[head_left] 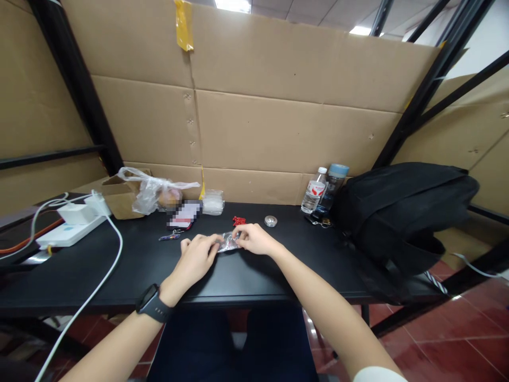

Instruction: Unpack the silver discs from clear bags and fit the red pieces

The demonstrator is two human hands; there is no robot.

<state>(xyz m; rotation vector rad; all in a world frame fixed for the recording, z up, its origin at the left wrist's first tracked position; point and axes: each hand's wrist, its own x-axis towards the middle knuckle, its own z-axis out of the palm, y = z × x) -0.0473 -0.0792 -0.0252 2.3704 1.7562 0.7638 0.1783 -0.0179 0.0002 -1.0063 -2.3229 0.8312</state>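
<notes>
Between my two hands, low over the black table [246,276], is a small clear plastic bag [228,243] with something inside that I cannot make out. The fingertips of my left hand [198,257] are closed on its left end. My right hand [256,240] pinches its right end. Just beyond the bag lies a small heap of red pieces [239,220]. A small round, shiny clear container [271,220] sits to the right of them. On my left wrist is a black watch [153,304].
At the left are a power strip [71,233] with a white cable, a cardboard box [123,197] and a plastic bag [149,192]. Clear plastic cases [213,202] stand near the cardboard wall. A water bottle [314,191], a blue-lidded bottle [334,185] and a black backpack [401,223] are at the right.
</notes>
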